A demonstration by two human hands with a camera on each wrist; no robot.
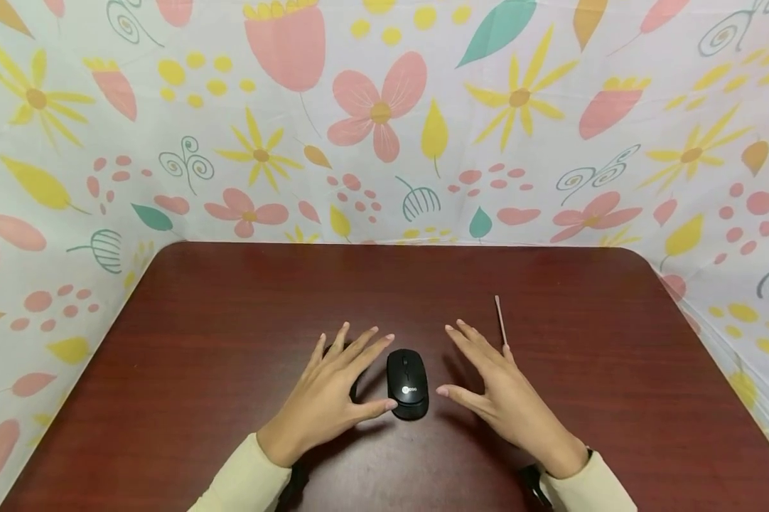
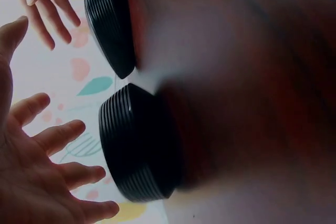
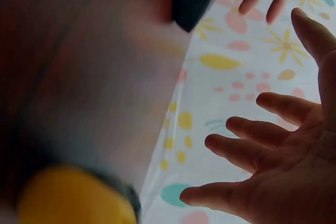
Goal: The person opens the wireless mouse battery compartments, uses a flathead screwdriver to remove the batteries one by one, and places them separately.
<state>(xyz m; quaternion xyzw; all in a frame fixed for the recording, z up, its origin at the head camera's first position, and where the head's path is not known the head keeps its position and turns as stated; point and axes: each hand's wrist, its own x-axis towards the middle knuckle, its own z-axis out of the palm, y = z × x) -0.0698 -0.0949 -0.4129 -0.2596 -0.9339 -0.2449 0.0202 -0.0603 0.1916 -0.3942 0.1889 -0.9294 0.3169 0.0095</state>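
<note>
A black computer mouse (image 1: 407, 377) lies on the table between the two hands. My left hand (image 1: 333, 398) is spread to its left, the thumb tip by the mouse's edge; contact there I cannot tell. Beneath that hand is a second black thing (image 2: 139, 145) with ribbed sides, mostly hidden in the head view; its kind is unclear. My right hand (image 1: 499, 391), fingers extended, stands apart from the mouse on the right. Beside it shows a thin rod (image 1: 500, 320), its near end hidden by the hand. A yellow-and-black rounded thing (image 3: 73, 198) appears below the right palm, blurred.
The dark reddish-brown table (image 1: 231, 299) has rounded far corners. A white cloth (image 1: 384, 192) printed with flowers and leaves hangs behind it and along both sides.
</note>
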